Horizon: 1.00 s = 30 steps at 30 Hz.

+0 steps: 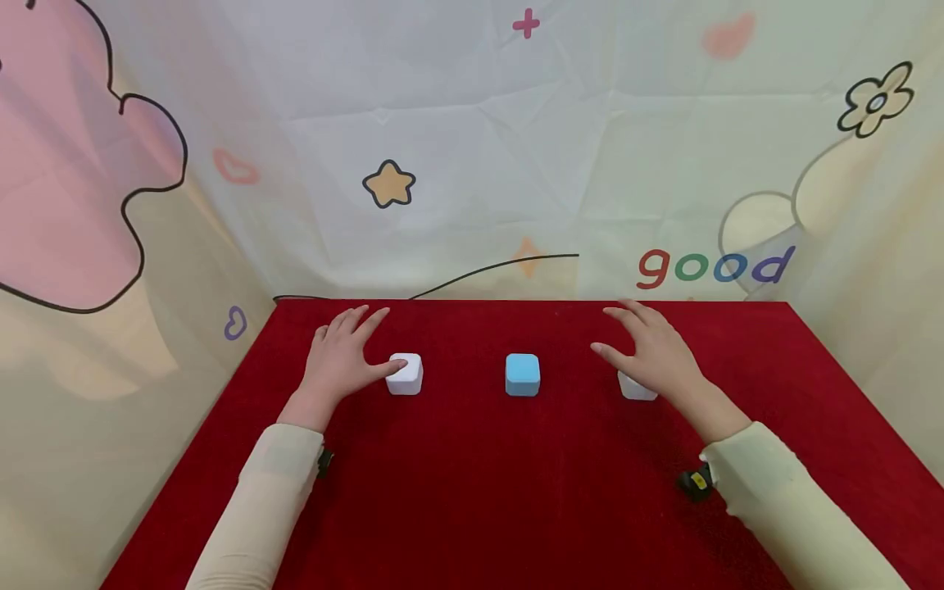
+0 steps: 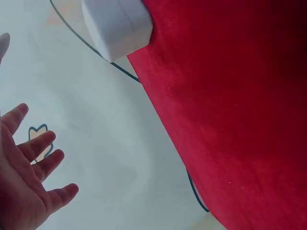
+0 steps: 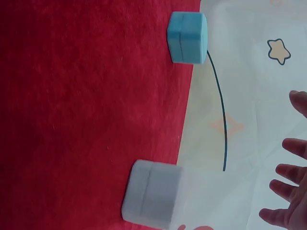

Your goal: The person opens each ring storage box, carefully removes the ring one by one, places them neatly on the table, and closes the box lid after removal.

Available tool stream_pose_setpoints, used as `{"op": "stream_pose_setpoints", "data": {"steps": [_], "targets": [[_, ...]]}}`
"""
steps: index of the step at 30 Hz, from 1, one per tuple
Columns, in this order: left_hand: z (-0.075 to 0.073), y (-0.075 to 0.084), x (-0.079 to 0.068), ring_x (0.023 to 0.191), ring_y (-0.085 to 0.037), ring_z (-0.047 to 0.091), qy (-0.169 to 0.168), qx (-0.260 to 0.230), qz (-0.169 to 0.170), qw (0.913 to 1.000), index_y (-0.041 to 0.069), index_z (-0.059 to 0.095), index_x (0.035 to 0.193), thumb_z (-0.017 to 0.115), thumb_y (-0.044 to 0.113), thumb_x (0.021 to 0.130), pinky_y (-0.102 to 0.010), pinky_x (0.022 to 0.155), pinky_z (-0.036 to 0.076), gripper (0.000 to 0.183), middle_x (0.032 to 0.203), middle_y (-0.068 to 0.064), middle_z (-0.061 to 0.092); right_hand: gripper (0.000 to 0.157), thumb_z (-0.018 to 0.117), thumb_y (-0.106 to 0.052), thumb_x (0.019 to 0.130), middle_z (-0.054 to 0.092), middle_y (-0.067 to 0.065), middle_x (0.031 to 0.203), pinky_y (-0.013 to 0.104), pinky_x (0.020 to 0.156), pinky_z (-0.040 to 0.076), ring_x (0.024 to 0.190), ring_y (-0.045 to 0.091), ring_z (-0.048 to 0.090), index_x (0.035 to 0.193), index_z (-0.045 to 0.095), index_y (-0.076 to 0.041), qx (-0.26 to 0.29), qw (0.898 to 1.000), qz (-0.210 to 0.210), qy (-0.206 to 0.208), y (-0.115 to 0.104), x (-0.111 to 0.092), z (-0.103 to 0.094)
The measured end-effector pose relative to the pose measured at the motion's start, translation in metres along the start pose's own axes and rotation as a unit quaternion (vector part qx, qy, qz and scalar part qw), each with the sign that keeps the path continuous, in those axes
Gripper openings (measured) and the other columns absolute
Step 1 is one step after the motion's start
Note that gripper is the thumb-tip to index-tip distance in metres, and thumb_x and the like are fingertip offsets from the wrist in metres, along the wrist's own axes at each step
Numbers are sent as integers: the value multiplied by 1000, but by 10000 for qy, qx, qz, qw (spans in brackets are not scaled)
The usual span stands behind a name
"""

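Three small rounded cubes stand in a row on a red-covered table. The left white cube (image 1: 408, 380) is partly overlapped by the thumb of my left hand (image 1: 341, 358), whose fingers spread outward and hold nothing. In the middle sits the light blue cube (image 1: 522, 375), away from both hands. My right hand (image 1: 658, 348) is spread above the right white cube (image 1: 636, 388) and hides part of it in the head view. The right wrist view shows this white cube (image 3: 152, 194) and the blue cube (image 3: 187, 38), apart from the fingers.
The red tabletop (image 1: 501, 492) ends at a far edge against a hanging cloth backdrop (image 1: 472, 123) printed with a star, a flower and the word "good". Cloth also hangs along the left and right sides. Dark devices (image 1: 696, 482) are strapped at the sleeve cuffs.
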<state>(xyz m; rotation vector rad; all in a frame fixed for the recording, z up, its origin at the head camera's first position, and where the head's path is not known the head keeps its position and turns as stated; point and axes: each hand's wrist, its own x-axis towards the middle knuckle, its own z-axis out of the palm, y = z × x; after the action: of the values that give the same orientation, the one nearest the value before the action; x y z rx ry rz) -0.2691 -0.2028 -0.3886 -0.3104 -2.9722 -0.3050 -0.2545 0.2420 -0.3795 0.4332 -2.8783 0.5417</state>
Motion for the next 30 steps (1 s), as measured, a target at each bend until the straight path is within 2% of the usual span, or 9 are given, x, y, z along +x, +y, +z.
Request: {"op": "stream_pose_setpoints", "data": {"steps": [8, 14, 23, 30], "targets": [[8, -5, -5, 150, -41, 34, 78, -277, 80, 9996, 16, 36, 160, 73, 53, 87, -66, 119, 32, 90, 161, -19, 41, 60, 65, -32, 98, 43, 25, 156, 64, 113, 42, 141, 46, 41, 147, 49, -1, 195, 9997, -69, 134, -13, -1, 7], [14, -8, -9, 146, -43, 40, 49, -595, 139, 9981, 11, 36, 159, 77, 46, 85, -66, 115, 38, 91, 159, -21, 43, 55, 64, -30, 99, 46, 24, 154, 62, 114, 41, 140, 45, 43, 144, 52, 0, 304, 9991, -188, 227, -20, -2, 16], [23, -14, -13, 150, -43, 35, -475, -1189, -63, 9917, 9, 32, 161, 77, 42, 87, -61, 117, 40, 92, 161, -22, 40, 54, 66, -26, 98, 47, 25, 153, 62, 114, 42, 140, 45, 44, 144, 52, 0, 470, 9984, -254, 193, -31, 0, 30], [30, -19, -14, 149, -44, 37, -687, -1466, -114, 9867, 4, 35, 159, 76, 36, 90, -61, 120, 37, 87, 161, -24, 41, 55, 67, -26, 98, 46, 24, 154, 61, 112, 44, 141, 44, 43, 144, 52, -1, 682, 9972, -301, 100, -42, 2, 39]]}}
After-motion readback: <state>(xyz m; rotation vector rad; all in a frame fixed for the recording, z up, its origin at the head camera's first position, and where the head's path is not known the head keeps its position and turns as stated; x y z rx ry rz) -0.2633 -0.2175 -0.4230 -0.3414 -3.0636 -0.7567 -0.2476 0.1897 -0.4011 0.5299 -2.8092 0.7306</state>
